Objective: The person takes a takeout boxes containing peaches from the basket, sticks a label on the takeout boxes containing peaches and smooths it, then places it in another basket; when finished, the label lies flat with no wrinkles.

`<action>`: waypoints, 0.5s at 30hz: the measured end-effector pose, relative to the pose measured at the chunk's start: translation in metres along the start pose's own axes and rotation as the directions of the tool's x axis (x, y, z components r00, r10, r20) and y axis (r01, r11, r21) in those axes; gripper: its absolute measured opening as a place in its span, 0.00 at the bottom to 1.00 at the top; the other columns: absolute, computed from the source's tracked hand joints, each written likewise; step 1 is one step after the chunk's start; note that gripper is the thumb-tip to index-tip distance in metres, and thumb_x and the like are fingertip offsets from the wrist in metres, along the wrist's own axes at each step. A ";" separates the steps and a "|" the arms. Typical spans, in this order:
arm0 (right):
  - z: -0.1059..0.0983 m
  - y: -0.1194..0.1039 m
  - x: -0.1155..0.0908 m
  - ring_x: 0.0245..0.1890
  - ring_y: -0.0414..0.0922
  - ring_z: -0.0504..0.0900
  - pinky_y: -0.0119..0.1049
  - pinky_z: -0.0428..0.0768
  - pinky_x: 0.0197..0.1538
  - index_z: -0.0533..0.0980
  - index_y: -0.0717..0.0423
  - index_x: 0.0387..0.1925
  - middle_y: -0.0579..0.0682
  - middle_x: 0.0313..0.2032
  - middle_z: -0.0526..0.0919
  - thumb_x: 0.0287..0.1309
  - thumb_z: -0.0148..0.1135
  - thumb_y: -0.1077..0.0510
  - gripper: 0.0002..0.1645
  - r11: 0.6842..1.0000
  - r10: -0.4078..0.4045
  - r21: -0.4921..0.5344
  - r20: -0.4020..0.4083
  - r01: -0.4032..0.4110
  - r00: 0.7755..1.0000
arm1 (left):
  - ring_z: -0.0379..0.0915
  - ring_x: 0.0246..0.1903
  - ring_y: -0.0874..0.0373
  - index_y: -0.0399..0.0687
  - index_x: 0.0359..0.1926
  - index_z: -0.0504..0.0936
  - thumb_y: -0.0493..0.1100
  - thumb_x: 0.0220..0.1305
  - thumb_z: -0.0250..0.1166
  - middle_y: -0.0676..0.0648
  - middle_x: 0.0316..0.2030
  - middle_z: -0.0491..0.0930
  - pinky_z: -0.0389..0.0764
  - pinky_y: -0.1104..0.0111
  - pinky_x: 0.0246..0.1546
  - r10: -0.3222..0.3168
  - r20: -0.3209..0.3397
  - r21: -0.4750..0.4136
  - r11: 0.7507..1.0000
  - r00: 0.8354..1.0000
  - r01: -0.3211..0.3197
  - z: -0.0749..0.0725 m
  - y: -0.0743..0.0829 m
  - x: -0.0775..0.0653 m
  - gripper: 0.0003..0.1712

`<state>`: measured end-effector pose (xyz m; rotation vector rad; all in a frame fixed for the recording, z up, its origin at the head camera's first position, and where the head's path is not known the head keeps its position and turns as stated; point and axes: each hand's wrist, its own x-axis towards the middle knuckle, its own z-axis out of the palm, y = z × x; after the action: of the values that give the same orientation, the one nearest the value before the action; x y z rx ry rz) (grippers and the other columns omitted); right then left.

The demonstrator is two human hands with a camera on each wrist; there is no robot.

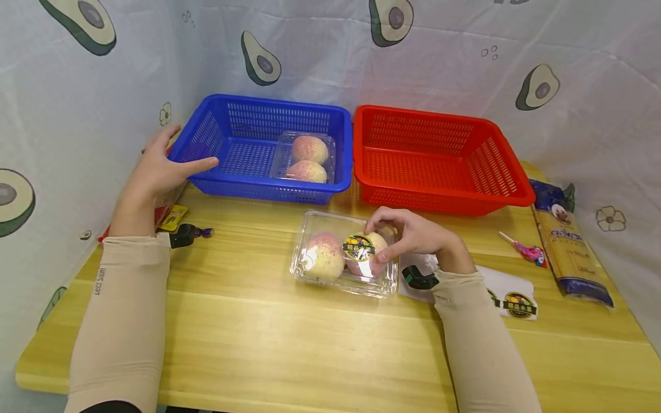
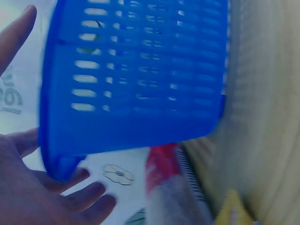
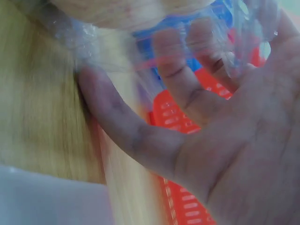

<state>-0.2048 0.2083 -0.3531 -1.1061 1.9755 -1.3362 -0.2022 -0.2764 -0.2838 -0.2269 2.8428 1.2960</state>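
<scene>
A clear plastic box of peaches stands mid-table, a round fruit label on its lid. My right hand grips its right end, fingers bent over the lid and thumb toward the front. In the right wrist view the clear plastic lies against the fingertips. My left hand is at the left end of the blue basket, thumb stretched over the rim and fingers spread. The left wrist view shows that hand's fingers extended beside the basket corner. Inside the basket sits another clear box with two peaches.
A red basket adjoins the blue one. A sheet of labels lies partly under the right forearm. Farther right are a lollipop and a yellow-and-blue packet. Small colourful wrappers lie by the left wrist.
</scene>
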 end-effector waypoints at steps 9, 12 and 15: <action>0.002 -0.011 0.001 0.46 0.50 0.73 0.46 0.71 0.52 0.82 0.54 0.42 0.55 0.42 0.80 0.39 0.81 0.70 0.25 0.994 -0.099 -0.062 -0.104 0.093 0.990 | 0.28 0.75 0.32 0.62 0.81 0.32 0.73 0.49 0.72 0.38 0.79 0.29 0.45 0.32 0.67 -0.083 0.106 -0.054 0.995 0.991 0.089 0.000 -0.015 0.004 0.73; 0.000 -0.019 -0.001 0.47 0.50 0.73 0.47 0.70 0.55 0.83 0.54 0.43 0.54 0.43 0.80 0.40 0.81 0.70 0.25 0.993 -0.090 -0.084 -0.127 0.080 0.988 | 0.27 0.75 0.32 0.61 0.81 0.32 0.72 0.48 0.74 0.38 0.79 0.28 0.46 0.31 0.66 -0.085 0.116 -0.063 0.994 0.990 0.092 0.000 -0.016 0.004 0.75; -0.004 -0.030 -0.007 0.47 0.49 0.74 0.44 0.70 0.56 0.83 0.54 0.43 0.54 0.43 0.80 0.41 0.80 0.72 0.25 0.991 -0.102 -0.098 -0.126 0.090 0.987 | 0.26 0.75 0.32 0.62 0.81 0.31 0.71 0.47 0.75 0.39 0.78 0.27 0.46 0.31 0.66 -0.090 0.121 -0.068 0.993 0.989 0.098 0.000 -0.016 0.003 0.76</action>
<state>-0.1940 0.2104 -0.3240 -1.1976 2.1204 -1.4127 -0.2035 -0.2875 -0.2957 -0.2723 2.6562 1.3487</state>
